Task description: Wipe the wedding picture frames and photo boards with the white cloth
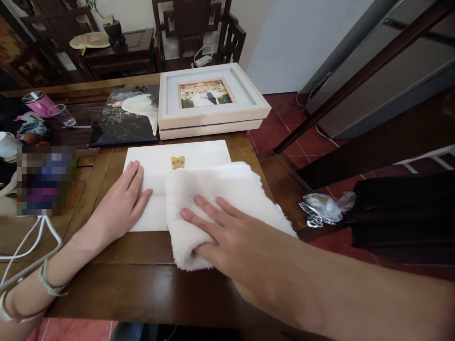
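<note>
A flat white panel [152, 156] lies on the wooden table, with a small gold metal plate [177, 163] fixed near its far middle. My left hand [122, 201] rests on the panel's left edge, its fingers stretched out and holding nothing. Over the panel's right part lies a fluffy white cloth [231, 177], folded and reaching past the panel's right side. My right hand [231, 232] presses down on this cloth with spread fingers, the thumb tucked at its near fold. The part of the panel under the cloth is hidden.
Behind the panel, a pale wooden box frame [213, 113] with a photo sits beside a dark photo panel [131, 113]. At left are a pink tumbler [39, 104], a clear plastic cup [62, 115] and white cables [44, 227]. The table's front edge [142, 319] is near me.
</note>
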A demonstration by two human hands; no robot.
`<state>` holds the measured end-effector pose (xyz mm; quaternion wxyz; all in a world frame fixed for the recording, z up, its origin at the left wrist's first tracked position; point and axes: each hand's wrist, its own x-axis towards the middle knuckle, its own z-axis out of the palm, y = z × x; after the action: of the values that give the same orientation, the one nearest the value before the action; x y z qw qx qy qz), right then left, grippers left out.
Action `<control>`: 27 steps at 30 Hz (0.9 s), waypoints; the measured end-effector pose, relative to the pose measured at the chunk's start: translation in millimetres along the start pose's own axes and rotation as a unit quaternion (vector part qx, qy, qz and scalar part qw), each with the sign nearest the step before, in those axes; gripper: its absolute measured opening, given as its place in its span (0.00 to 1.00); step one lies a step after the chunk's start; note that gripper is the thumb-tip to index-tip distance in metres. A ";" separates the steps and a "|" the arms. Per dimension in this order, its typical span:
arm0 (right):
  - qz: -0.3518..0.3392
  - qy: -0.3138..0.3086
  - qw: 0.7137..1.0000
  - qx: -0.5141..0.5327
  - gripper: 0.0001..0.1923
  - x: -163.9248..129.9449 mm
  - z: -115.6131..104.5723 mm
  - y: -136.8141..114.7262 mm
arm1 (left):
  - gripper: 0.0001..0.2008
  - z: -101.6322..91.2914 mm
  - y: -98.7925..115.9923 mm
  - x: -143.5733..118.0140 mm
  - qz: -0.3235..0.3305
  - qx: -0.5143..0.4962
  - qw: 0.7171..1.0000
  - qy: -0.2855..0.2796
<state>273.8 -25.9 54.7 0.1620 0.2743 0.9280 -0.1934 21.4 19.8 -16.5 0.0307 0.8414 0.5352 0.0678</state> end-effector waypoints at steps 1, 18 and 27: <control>-0.008 0.008 1.000 0.003 0.28 -1.0 1.8 -0.6 | 0.33 0.0 0.0 0.1 -0.001 0.000 1.000 0.000; 0.108 0.066 0.992 -0.030 0.29 21.9 2.8 22.7 | 0.33 0.2 -0.6 -2.0 0.005 -0.006 1.000 0.015; -0.062 0.162 0.985 0.025 0.10 -1.4 32.8 -19.6 | 0.30 -0.6 -0.3 0.0 0.005 -0.014 1.000 0.005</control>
<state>270.1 -56.4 32.0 -0.0094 0.2476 0.9520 -0.1796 21.1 19.9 -15.9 0.0401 0.8433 0.5300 0.0795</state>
